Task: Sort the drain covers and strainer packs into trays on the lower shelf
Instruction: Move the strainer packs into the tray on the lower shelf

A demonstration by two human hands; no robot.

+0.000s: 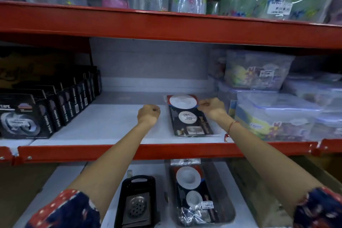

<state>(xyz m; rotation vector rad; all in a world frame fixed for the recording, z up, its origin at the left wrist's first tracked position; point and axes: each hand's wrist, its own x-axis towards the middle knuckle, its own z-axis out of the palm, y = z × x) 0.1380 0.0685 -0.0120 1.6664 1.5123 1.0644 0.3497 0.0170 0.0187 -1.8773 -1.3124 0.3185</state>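
Head view, the only one. My right hand (211, 106) is on the middle shelf (111, 122), fingers pinched on the right edge of a strainer pack (188, 114) near its upper white disc. The pack lies flat on the shelf, not lifted. My left hand (149, 114) is curled into a loose fist just left of the pack, apart from it, holding nothing I can see.

On the lower shelf (61, 177) there is a clear tray (229, 211) with another strainer pack (192, 192) already in it, and left of it a black tray (153, 194) with a metal drain cover (137, 206) in it.

Risks, as I judge them:
- The pinch is at one edge of a long, floppy plastic sleeve. Lifted from there, it could sag, swing and slide out of my fingers.
- The red front rail (129, 151) sits between the shelves. Pulling the pack out low could catch its near end on the rail and knock it to the floor.
- The stacked clear containers (273, 114) are just right of my wrist; a wide swing could bump them.
- The two trays sit side by side, so a rushed drop could land the pack on the drain cover.
- The clear tray already holds a pack; a crooked drop could leave this one hanging over the rim.
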